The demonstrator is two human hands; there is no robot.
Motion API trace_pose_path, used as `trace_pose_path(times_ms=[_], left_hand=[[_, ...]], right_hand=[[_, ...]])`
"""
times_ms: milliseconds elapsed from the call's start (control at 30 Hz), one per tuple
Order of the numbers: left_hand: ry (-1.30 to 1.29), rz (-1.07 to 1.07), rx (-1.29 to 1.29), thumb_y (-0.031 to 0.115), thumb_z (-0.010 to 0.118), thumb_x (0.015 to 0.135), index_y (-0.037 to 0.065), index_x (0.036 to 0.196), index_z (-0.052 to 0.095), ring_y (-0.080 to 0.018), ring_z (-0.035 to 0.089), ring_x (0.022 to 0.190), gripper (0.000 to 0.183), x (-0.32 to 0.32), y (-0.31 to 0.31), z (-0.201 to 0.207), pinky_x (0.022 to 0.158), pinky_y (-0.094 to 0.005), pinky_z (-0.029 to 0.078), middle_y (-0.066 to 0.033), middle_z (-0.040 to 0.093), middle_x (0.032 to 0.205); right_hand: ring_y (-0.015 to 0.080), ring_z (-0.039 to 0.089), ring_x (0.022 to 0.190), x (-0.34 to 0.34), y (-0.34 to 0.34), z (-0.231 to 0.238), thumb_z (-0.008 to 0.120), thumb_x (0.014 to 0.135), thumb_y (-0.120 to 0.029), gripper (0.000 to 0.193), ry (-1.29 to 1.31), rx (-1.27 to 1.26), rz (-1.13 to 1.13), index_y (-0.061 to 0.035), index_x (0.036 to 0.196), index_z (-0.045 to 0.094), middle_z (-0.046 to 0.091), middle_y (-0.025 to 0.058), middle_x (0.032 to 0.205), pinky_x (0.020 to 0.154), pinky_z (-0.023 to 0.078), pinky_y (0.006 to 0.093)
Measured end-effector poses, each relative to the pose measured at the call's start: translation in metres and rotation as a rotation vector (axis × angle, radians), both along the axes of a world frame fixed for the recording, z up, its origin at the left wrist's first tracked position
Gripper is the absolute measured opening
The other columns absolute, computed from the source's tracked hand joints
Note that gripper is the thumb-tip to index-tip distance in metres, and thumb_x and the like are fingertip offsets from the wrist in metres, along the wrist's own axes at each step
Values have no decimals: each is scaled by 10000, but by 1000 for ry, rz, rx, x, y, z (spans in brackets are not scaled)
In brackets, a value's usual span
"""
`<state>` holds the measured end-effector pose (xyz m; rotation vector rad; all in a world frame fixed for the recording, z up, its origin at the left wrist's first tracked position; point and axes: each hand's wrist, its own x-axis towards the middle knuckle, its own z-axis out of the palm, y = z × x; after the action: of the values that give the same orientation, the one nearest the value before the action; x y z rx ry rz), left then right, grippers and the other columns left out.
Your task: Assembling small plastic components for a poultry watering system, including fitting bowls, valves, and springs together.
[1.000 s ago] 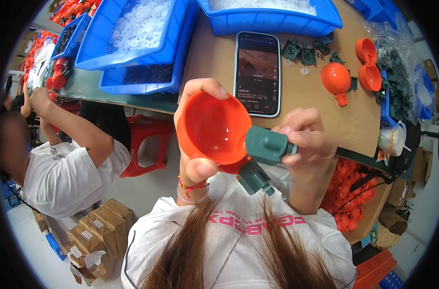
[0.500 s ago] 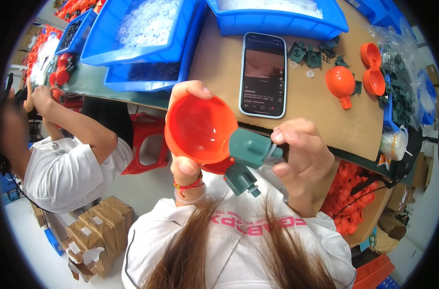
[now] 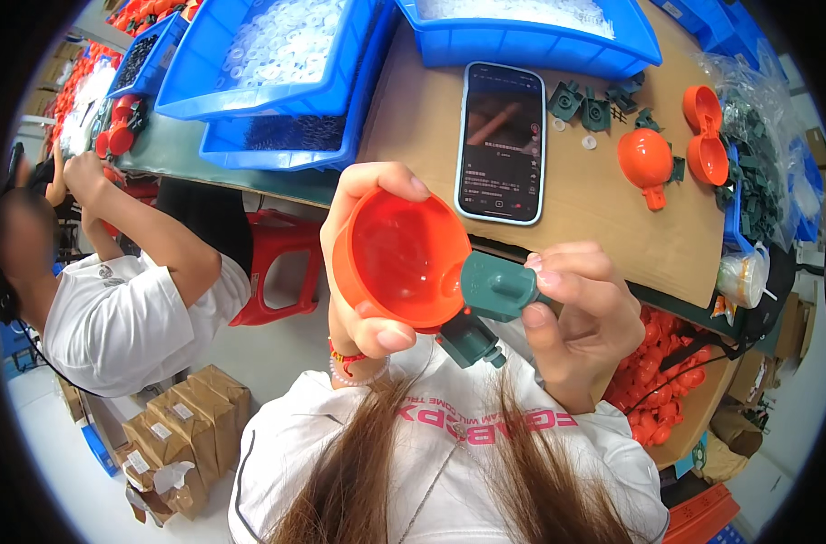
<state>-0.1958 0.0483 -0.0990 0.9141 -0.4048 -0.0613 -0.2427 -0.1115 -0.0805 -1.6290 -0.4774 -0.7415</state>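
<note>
My left hand (image 3: 342,313) is closed around a glossy orange plastic cup (image 3: 399,258), its open mouth turned up, with fingers on the far rim and thumb on the near side. At the cup's right edge sits a dark green plastic fitting (image 3: 499,286); the fingers of my right hand (image 3: 587,313) pinch its outer end. A second green fitting (image 3: 470,341) with a stepped nozzle sticks out below the cup, clear of my fingers. What carries it under the cup is mostly hidden.
A phone (image 3: 499,195) lies beyond my hands, before blue bins (image 3: 540,50) of small white parts. To its right are loose green fittings (image 3: 596,113) and orange cups (image 3: 644,156). A box of orange parts (image 3: 658,399) stands right. A co-worker (image 3: 127,299) sits left.
Both hands have shifted slightly right with the cup and fittings. The cup has turned a little, and my right fingers now cover the upper fitting's outer end.
</note>
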Motion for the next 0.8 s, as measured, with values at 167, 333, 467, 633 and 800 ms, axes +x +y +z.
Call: trace_pose_path(times_ms=[167,333,467,633,800], left_hand=[[-60,4,-29,406,823,431,-22,1051,380,-150,552,717,874,-1,0,1,605,-233,450,-110,534,830],[-59,94,33,381,820,431,-22,1051,382,-158,558,713,860,-3,1,3,611,-238,452,-115,544,833],[-106,97,66,392,814,426,-24,1040,396,-157,558,706,851,-2,8,1,606,-241,448,-107,544,823],[-133,133,149,415,810,419,-25,1019,416,-147,554,699,842,-3,24,4,595,-237,443,-103,542,821],[-154,151,170,418,813,418,-24,1018,417,-145,555,700,845,-6,37,7,594,-234,443,-103,543,822]], right_hand=[[218,580,653,-2,5,-1,658,638,65,223,76,163,0,63,847,579,596,151,745,576,477,279],[196,573,718,-7,3,2,656,650,75,223,339,285,92,48,854,569,589,141,774,660,462,268],[185,566,744,-7,8,3,645,658,82,208,424,351,132,40,846,568,580,133,783,686,451,260],[192,566,734,0,18,-2,618,636,92,211,355,334,202,38,833,564,578,128,779,680,453,270],[202,570,697,7,30,-8,602,588,88,233,249,281,243,36,811,563,581,122,749,644,464,288]])
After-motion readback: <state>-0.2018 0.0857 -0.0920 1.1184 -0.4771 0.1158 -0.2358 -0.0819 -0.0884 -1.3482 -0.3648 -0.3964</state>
